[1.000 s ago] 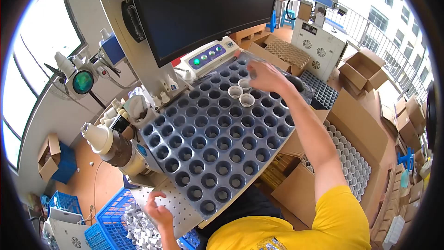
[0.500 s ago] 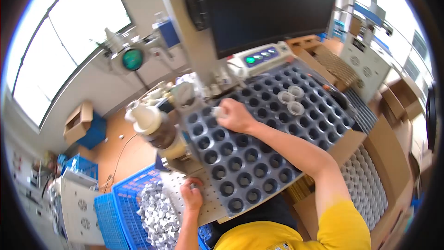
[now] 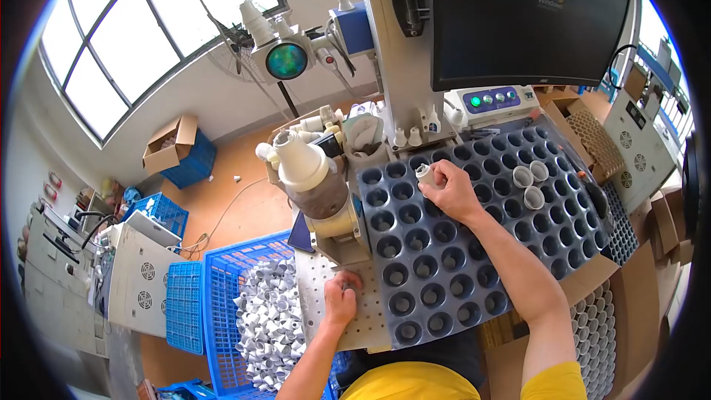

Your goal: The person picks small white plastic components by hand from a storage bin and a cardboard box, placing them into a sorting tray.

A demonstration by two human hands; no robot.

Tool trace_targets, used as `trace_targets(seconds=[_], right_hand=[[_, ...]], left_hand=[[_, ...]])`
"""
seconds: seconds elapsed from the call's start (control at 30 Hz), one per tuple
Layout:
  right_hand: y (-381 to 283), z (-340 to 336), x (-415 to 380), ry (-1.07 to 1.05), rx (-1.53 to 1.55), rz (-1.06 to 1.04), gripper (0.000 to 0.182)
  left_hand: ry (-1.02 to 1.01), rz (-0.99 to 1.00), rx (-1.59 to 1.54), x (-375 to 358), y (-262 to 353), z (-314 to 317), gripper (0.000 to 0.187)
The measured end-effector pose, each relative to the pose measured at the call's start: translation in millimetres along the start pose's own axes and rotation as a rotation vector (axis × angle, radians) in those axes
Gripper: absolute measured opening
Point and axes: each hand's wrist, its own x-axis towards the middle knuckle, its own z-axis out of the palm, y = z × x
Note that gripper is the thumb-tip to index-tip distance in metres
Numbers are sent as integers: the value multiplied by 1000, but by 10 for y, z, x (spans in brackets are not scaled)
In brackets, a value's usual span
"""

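My right hand [image 3: 453, 191] is above the far left part of a black tray [image 3: 406, 255] with rows of round holes. Its fingers pinch a small white plastic pipe fitting [image 3: 424, 174], held roughly upright. My left hand [image 3: 341, 299] rests with curled fingers on a perforated metal plate [image 3: 363, 326], beside the base of a fixture with a cream cone-shaped top [image 3: 300, 163]. What those fingers close on, if anything, is hidden. Three white round cups [image 3: 533, 198] sit on the tray to the right of my right hand.
Left of the plate, a blue plastic basket [image 3: 215, 311] holds a heap of white fittings [image 3: 270, 318]. A monitor [image 3: 518, 30] and a control box with lit buttons [image 3: 492, 100] stand behind the tray. At right, a cardboard box [image 3: 629, 311] contains rows of white cups [image 3: 592, 333].
The camera view has turned, so the scene sits farther right and is sharper. My right hand still holds the fitting over the tray's far left part; my left hand stays by the fixture.
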Motion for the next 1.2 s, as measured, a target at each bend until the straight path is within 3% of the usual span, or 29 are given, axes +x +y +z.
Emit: trace_targets(seconds=[0.8,1.03,1.2], right_hand=[[48,-30,-9,-4,8,3,37],[68,-42,-11,-11,27,33,37],[61,-42,-15,-12,44,47,36]], left_hand=[[16,-54,-65,-2,29,-11,28],[206,145,-341,185,145,-518,24],[330,186,-250,621,521,-1074,25]])
